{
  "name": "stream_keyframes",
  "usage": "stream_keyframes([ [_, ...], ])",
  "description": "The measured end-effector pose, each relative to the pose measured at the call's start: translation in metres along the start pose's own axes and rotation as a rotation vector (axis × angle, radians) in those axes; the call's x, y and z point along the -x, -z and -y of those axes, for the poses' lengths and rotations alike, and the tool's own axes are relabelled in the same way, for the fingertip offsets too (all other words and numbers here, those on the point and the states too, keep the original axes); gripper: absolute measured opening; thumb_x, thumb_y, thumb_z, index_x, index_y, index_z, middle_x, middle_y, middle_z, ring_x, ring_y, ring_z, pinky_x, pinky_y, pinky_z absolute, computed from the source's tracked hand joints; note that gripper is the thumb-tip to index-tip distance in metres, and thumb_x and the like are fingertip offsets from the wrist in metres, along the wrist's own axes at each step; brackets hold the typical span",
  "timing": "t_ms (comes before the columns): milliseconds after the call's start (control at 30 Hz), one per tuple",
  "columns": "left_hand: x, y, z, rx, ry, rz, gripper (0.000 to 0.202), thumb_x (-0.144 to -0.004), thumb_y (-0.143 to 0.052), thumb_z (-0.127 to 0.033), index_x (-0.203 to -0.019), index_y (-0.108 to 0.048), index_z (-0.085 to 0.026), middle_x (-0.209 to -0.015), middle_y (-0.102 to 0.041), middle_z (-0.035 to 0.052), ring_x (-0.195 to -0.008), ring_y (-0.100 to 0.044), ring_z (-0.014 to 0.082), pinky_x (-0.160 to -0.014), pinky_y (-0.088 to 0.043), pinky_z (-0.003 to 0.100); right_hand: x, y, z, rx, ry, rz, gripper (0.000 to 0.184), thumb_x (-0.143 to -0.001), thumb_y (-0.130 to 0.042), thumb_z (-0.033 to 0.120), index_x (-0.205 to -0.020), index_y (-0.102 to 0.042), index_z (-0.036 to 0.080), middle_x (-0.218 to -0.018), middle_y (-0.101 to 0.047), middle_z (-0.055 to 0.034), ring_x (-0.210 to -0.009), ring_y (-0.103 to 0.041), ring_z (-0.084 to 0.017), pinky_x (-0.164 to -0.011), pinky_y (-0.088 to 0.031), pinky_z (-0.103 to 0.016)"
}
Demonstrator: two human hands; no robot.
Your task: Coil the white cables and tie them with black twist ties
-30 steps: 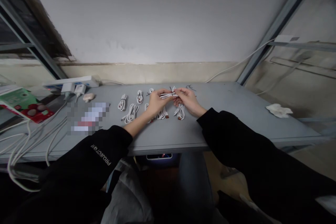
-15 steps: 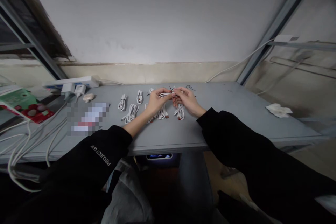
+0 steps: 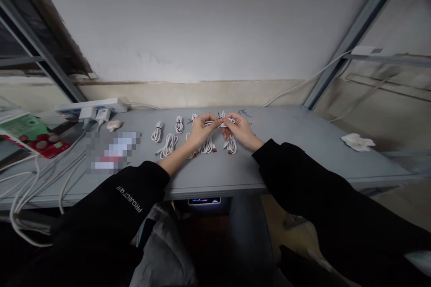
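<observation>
Just above the table, my left hand (image 3: 201, 128) is closed around a folded white cable (image 3: 210, 123). My right hand (image 3: 239, 128) pinches the same bundle from the other side, the fingertips of both hands meeting at its middle. A thin black twist tie (image 3: 219, 115) crosses the cable there; its ends are partly hidden by my fingers. Below my hands lie coiled white cables, one (image 3: 208, 144) under the left hand and another (image 3: 230, 144) with a reddish-brown plug end under the right.
More white cables lie at left, one tied coil (image 3: 157, 131), another tied coil (image 3: 179, 124) and a looser one (image 3: 168, 145). Loose black ties (image 3: 244, 112) rest behind my right hand. A power strip (image 3: 116, 105), a red-green box (image 3: 33, 134) and a crumpled tissue (image 3: 357, 141) lie farther out.
My fingertips have drawn closer together at the tie, and the right fingers have shifted slightly on the bundle. The tie's upright ends show less spread. The cables on the table stay put.
</observation>
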State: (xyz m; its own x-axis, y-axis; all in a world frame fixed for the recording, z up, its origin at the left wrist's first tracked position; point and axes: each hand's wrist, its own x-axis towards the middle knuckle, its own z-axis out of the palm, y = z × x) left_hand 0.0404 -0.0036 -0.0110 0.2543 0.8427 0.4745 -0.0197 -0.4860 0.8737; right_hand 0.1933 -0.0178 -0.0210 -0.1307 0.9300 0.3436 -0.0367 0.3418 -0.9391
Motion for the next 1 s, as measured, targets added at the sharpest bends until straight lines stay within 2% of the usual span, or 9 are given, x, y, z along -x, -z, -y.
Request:
stream_keyframes([
  [167, 0.003, 0.0, -0.005, -0.038, -0.01, 0.0, 0.024, -0.075, -0.073, -0.036, -0.064, -0.063, -0.017, -0.064, -0.06, 0.0004, -0.065, -0.053, 0.0131, -0.069, -0.043, 0.03, 0.002, -0.001, 0.002, -0.017, 0.001, -0.002, 0.039, -0.073, -0.072, 0.055, -0.074, -0.05, 0.023, -0.049, -0.058, 0.0037, -0.039, -0.054, -0.014, -0.037, -0.04, -0.025],
  [300, 0.004, -0.002, -0.006, 0.047, -0.005, -0.024, 0.023, -0.073, -0.075, -0.036, -0.066, -0.064, -0.016, -0.068, -0.063, 0.0004, -0.068, -0.055, 0.0129, -0.072, -0.044, 0.029, 0.001, 0.001, 0.001, -0.104, -0.044, 0.017, 0.035, -0.074, -0.071, 0.053, -0.079, -0.055, 0.022, -0.052, -0.058, 0.003, -0.042, -0.056, -0.014, -0.04, -0.04, -0.025],
  [400, 0.001, -0.003, -0.002, 0.138, 0.013, -0.047, 0.023, -0.07, -0.077, -0.035, -0.069, -0.065, -0.016, -0.07, -0.063, 0.0001, -0.069, -0.056, 0.0122, -0.072, -0.045, 0.028, 0.0, 0.002, 0.001, -0.166, -0.054, 0.071, 0.034, -0.075, -0.072, 0.05, -0.086, -0.059, 0.02, -0.063, -0.062, 0.0011, -0.053, -0.061, -0.016, -0.046, -0.044, -0.027],
  [533, -0.002, -0.002, 0.005, 0.212, 0.038, -0.095, 0.023, -0.068, -0.077, -0.034, -0.068, -0.063, -0.016, -0.068, -0.062, -0.001, -0.067, -0.055, 0.0109, -0.069, -0.044, 0.026, -0.001, 0.0, -0.002, -0.111, 0.022, 0.059, 0.034, -0.073, -0.075, 0.045, -0.091, -0.062, 0.02, -0.076, -0.064, -0.0015, -0.065, -0.063, -0.016, -0.055, -0.047, -0.028],
  [667, -0.003, -0.001, 0.008, 0.229, 0.046, -0.095, 0.02, -0.07, -0.076, -0.032, -0.067, -0.064, -0.016, -0.067, -0.062, -0.0005, -0.064, -0.054, 0.0106, -0.067, -0.043, 0.026, -0.004, -0.002, -0.007, -0.07, 0.073, 0.009, 0.035, -0.072, -0.076, 0.048, -0.088, -0.062, 0.02, -0.082, -0.064, -0.0031, -0.074, -0.063, -0.017, -0.06, -0.049, -0.03],
  [867, -0.005, -0.002, 0.006, 0.2, 0.099, -0.108, 0.012, -0.074, -0.07, -0.027, -0.07, -0.068, -0.016, -0.072, -0.067, 0.0028, -0.07, -0.059, 0.0135, -0.073, -0.046, 0.029, -0.008, 0.001, -0.012, -0.086, 0.051, -0.009, 0.038, -0.072, -0.075, 0.051, -0.084, -0.059, 0.019, -0.075, -0.067, -0.0024, -0.067, -0.064, -0.016, -0.062, -0.052, -0.032],
  [1000, -0.006, 0.0, 0.004, 0.187, 0.12, -0.127, 0.014, -0.076, -0.062, -0.025, -0.067, -0.068, -0.016, -0.075, -0.07, 0.0048, -0.076, -0.062, 0.0171, -0.078, -0.048, 0.032, -0.009, 0.002, -0.012, -0.124, 0.029, -0.018, 0.037, -0.071, -0.075, 0.051, -0.08, -0.058, 0.019, -0.069, -0.066, -0.0014, -0.061, -0.063, -0.014, -0.063, -0.053, -0.031],
])
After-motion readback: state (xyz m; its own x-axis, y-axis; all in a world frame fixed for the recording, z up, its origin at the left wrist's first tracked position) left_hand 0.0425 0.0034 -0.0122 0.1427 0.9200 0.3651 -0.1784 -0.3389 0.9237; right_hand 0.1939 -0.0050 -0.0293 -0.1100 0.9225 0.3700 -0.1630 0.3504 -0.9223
